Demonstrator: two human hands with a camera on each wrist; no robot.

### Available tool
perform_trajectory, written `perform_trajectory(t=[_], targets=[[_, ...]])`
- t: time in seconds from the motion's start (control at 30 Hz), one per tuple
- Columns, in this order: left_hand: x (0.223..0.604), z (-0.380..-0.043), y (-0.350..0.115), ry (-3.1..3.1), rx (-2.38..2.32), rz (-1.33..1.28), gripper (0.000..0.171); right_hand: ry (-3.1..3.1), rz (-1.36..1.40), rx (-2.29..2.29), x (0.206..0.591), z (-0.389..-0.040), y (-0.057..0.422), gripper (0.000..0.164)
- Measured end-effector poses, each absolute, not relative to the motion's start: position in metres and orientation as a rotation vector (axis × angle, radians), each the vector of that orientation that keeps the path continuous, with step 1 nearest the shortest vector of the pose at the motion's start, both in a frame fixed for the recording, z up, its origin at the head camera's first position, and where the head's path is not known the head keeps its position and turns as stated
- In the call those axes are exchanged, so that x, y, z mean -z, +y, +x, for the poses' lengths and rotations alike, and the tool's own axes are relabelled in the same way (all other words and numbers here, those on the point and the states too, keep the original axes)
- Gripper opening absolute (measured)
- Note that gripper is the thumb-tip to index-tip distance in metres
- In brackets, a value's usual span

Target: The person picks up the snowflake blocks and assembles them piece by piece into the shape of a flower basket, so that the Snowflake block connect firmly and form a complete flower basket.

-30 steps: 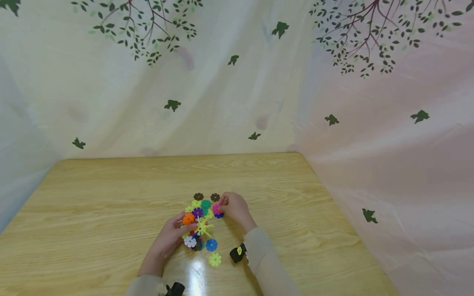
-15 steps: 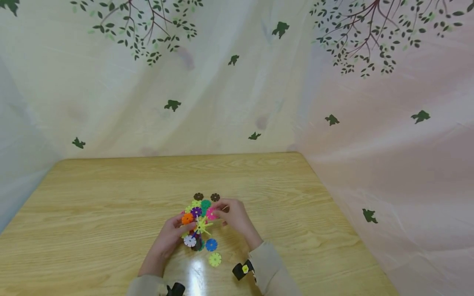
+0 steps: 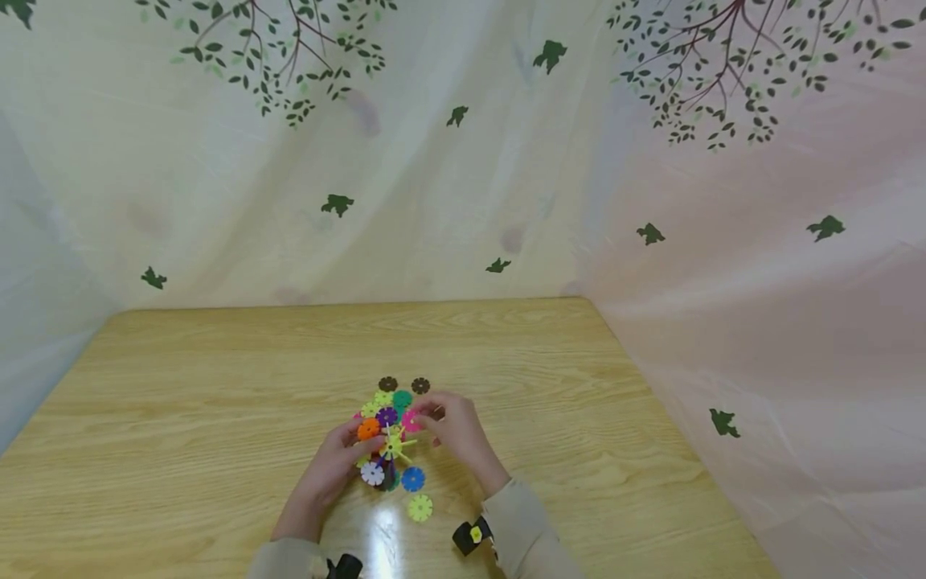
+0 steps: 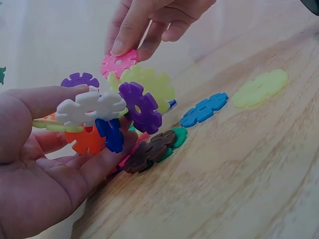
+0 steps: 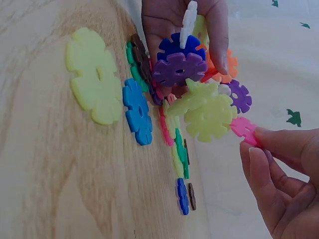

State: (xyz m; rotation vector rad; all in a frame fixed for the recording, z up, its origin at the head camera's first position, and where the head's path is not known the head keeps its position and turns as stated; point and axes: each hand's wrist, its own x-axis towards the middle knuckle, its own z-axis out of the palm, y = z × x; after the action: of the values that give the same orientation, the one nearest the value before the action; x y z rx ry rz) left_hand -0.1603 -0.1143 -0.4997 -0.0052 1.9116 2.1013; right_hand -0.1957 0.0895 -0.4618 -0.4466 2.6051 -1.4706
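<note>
My left hand (image 3: 333,462) grips a cluster of interlocked flower-shaped plastic discs above the table. In the left wrist view, a white disc (image 4: 89,108), a purple disc (image 4: 139,105) and an orange disc (image 4: 83,142) show in it. A pale yellow disc (image 5: 208,119) faces the right hand in the right wrist view. My right hand (image 3: 459,430) pinches a pink disc (image 5: 243,130) between thumb and forefinger. The pink disc's edge is right at the rim of that yellow disc. The right hand's other fingers are loosely bent.
Loose discs lie on the wooden table (image 3: 217,418): a blue disc (image 3: 413,479), a yellow-green disc (image 3: 419,507), a green disc (image 3: 402,400) and two brown discs (image 3: 420,386) among them. A dark blue disc (image 5: 182,196) lies beyond the cluster. A printed curtain (image 3: 405,161) hangs behind.
My right hand has taken the pink disc from beside the dark blue one and brought it left and nearer, up to the cluster. The left hand has stayed nearly still.
</note>
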Motion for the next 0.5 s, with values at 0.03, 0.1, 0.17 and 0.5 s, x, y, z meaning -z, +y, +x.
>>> perform_trajectory(t=[0.03,0.1,0.17,0.5], targets=[[0.4998,-0.1598,-0.1141,1.918,-2.097,-0.006,0.055,2.611,-0.454,1.456,0.4617,-0.1952,0.0893,0.012],[0.5007,-0.1593,-0.1137,1.925,-2.095,-0.016,0.053,2.620,-0.467,1.435,0.4620,-0.1943,0.0889,0.012],[0.5017,-0.1591,-0.1134,1.943,-2.088,-0.018,0.052,2.625,-0.481,1.412,0.4619,-0.1935,0.0885,0.011],[0.5058,-0.1575,-0.1111,1.990,-2.072,0.014,0.044,2.605,-0.431,1.395,0.4632,-0.1900,0.0881,0.007]])
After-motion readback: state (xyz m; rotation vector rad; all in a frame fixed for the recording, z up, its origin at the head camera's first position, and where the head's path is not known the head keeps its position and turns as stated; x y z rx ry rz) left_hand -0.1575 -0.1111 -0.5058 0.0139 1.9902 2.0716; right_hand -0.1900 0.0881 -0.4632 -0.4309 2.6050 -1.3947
